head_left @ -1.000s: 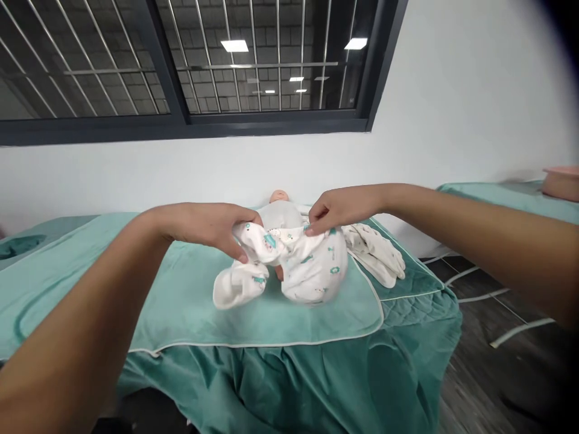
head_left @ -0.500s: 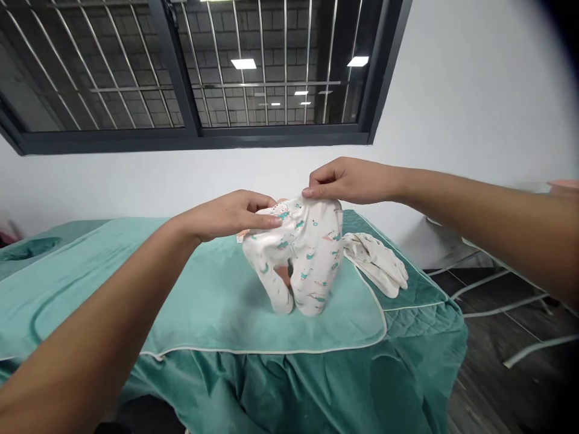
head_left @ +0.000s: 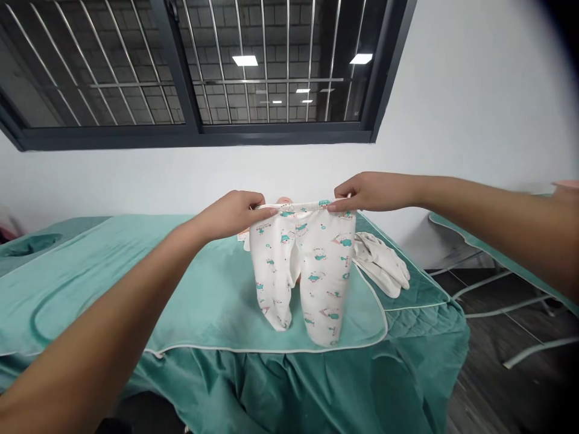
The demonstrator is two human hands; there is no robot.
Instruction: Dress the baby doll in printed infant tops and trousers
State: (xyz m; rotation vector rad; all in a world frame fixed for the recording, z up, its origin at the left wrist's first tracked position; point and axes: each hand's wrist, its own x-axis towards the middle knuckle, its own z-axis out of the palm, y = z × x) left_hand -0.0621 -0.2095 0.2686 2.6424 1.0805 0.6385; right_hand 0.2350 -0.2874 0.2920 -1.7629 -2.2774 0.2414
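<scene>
Small white pants with a teal and pink print hang upright, legs down, over the light green blanket. My left hand pinches the left end of their waistband. At the right end of the waistband, my right hand is closed on the cloth. The waistband is stretched between the two hands. Behind it a small part of a doll shows; the pants hide most of it.
A folded white cloth lies right of the pants on the dark green cover. A barred window is in the wall behind. Another green-topped bed with metal legs stands at the right.
My right hand has moved right and slightly down, and the waistband is now spread wider and flatter. The pant legs hang straighter and lower.
</scene>
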